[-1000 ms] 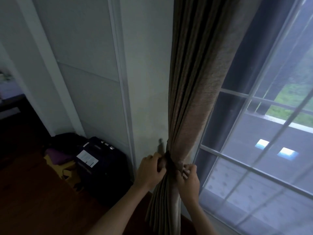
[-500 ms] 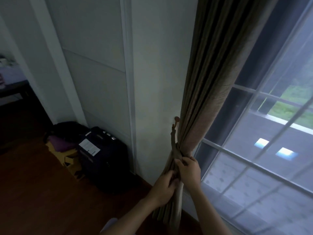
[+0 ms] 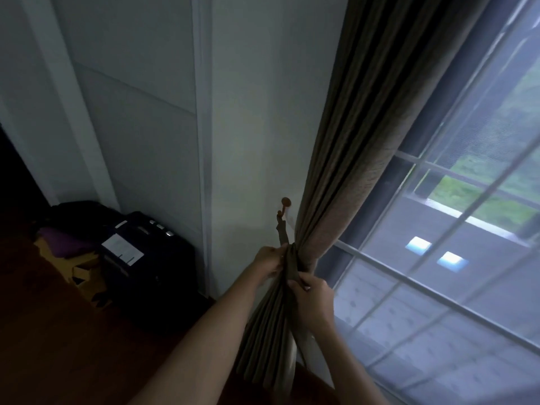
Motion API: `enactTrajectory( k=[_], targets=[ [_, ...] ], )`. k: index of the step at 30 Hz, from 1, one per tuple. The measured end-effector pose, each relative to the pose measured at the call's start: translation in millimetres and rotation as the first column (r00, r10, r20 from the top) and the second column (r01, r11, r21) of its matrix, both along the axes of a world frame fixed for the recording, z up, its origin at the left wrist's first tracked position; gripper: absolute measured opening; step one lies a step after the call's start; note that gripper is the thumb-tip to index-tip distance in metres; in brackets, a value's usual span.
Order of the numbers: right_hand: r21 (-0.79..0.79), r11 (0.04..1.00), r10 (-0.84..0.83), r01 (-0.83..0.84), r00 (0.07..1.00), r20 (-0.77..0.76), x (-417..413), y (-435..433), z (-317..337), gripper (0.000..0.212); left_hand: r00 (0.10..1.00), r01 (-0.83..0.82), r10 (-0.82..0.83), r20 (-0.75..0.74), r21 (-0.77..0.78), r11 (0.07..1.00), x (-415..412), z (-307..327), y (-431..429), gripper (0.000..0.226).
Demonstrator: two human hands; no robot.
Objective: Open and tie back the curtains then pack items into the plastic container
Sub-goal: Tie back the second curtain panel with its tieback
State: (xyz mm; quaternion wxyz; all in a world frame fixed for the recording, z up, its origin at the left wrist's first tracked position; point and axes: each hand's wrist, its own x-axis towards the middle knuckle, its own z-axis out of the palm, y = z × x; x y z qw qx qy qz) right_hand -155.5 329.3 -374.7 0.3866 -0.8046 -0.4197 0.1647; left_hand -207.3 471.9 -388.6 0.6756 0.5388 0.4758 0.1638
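You kept the curtain [image 3: 336,200] bunched against the wall at the window's left edge. Your left hand [image 3: 267,260] pinched the tie-back [image 3: 283,233] below its hook [image 3: 285,202], and your right hand [image 3: 312,296] gripped the fabric just beneath, likely to cinch it. No plastic container showed.

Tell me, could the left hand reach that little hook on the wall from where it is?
Probably yes. The hook sits just above the left hand on the wall, with only the tieback running up between them. That hand is busy gripping the tieback, though.
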Motion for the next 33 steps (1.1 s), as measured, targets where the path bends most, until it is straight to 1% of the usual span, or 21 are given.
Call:
enactTrajectory(
  k=[2, 4, 6, 8, 11, 12, 14, 16, 18, 19, 20, 21, 22, 24, 25, 27, 28, 29, 30, 31, 33],
  targets=[
    [0.001, 1.0, 0.013, -0.013, 0.999, 0.036, 2, -1, 2, 0.013, 0.996, 0.036, -0.023, 0.081, -0.167, 0.985, -1, -1, 0, 0.039],
    [0.002, 1.0, 0.024, -0.025, 0.998, 0.063, 4, -1, 3, 0.013, 0.99, 0.082, -0.053, 0.134, -0.221, 0.972, -3, -5, 4, 0.039],
    [-0.007, 0.999, 0.054, -0.054, 0.996, 0.076, 4, -1, 4, 0.012, 0.979, 0.076, -0.022, 0.203, -0.265, 0.961, -8, -9, 7, 0.034],
    [-0.029, 0.996, 0.082, -0.08, 0.993, 0.084, 2, -1, 4, 0.01, 0.969, 0.014, 0.063, 0.24, -0.31, 0.951, -15, -18, 5, 0.027],
    [-0.087, 0.992, 0.098, -0.09, 0.99, 0.097, 5, -4, -2, 0.008, 0.942, -0.145, 0.247, 0.226, -0.389, 0.91, -23, -35, -7, 0.02],
    [-0.104, 0.991, 0.1, -0.089, 0.989, 0.112, 8, -7, -5, 0.008, 0.934, -0.184, 0.281, 0.221, -0.376, 0.908, -24, -36, -11, 0.018],
    [-0.114, 0.989, 0.108, -0.089, 0.981, 0.164, 17, -15, -10, 0.011, 0.932, -0.222, 0.292, 0.213, -0.3, 0.928, -23, -32, -13, 0.019],
    [-0.095, 0.991, 0.114, -0.094, 0.965, 0.235, 29, -26, -12, 0.015, 0.945, -0.238, 0.264, 0.193, -0.148, 0.96, -21, -26, -14, 0.023],
    [-0.066, 0.994, 0.106, -0.091, 0.952, 0.287, 40, -39, -11, 0.014, 0.968, -0.235, 0.223, 0.111, 0.111, 0.966, -19, -28, -17, 0.026],
    [-0.047, 0.994, 0.104, -0.094, 0.946, 0.307, 46, -45, -11, 0.013, 0.979, -0.202, 0.203, 0.026, 0.285, 0.937, -19, -28, -23, 0.024],
    [-0.038, 0.995, 0.104, -0.097, 0.942, 0.32, 52, -50, -11, 0.014, 0.981, -0.146, 0.186, -0.048, 0.444, 0.884, -21, -28, -31, 0.02],
    [-0.042, 0.994, 0.109, -0.1, 0.937, 0.332, 58, -55, -12, 0.017, 0.983, -0.087, 0.165, -0.077, 0.598, 0.797, -21, -24, -43, 0.017],
    [-0.051, 0.994, 0.113, -0.101, 0.932, 0.344, 64, -59, -13, 0.019, 0.991, -0.032, 0.119, -0.064, 0.741, 0.67, -21, -18, -57, 0.013],
    [-0.056, 0.992, 0.125, -0.112, 0.925, 0.36, 76, -66, -15, 0.014, 0.997, 0.069, -0.053, -0.054, 0.934, 0.352, -18, 1, -82, 0.01],
    [-0.05, 0.991, 0.133, -0.124, 0.919, 0.372, 81, -70, -14, 0.009, 0.984, 0.119, -0.149, -0.095, 0.98, 0.162, -13, 7, -91, 0.018],
    [-0.054, 0.987, 0.161, -0.152, 0.91, 0.381, 88, -75, -13, 0.004, 0.933, 0.199, -0.255, -0.255, 0.954, -0.225, 8, 15, -97, 0.036],
    [-0.065, 0.985, 0.171, -0.158, 0.918, 0.359, 92, -77, -13, 0.005, 0.905, 0.245, -0.25, -0.343, 0.904, -0.352, 21, 19, -98, 0.044],
    [-0.075, 0.985, 0.172, -0.156, 0.93, 0.325, 95, -79, -11, 0.006, 0.885, 0.286, -0.221, -0.41, 0.852, -0.438, 33, 22, -99, 0.051],
    [-0.074, 0.986, 0.165, -0.15, 0.941, 0.295, 98, -81, -10, 0.008, 0.87, 0.331, -0.178, -0.46, 0.812, -0.481, 44, 26, -100, 0.055],
    [-0.059, 0.988, 0.153, -0.142, 0.949, 0.277, 101, -83, -9, 0.01, 0.856, 0.38, -0.131, -0.5, 0.78, -0.498, 55, 28, -100, 0.059],
    [-0.03, 0.991, 0.13, -0.127, 0.962, 0.24, 106, -90, -8, 0.011, 0.834, 0.477, -0.031, -0.55, 0.749, -0.46, 73, 30, -97, 0.062]
  ],
)
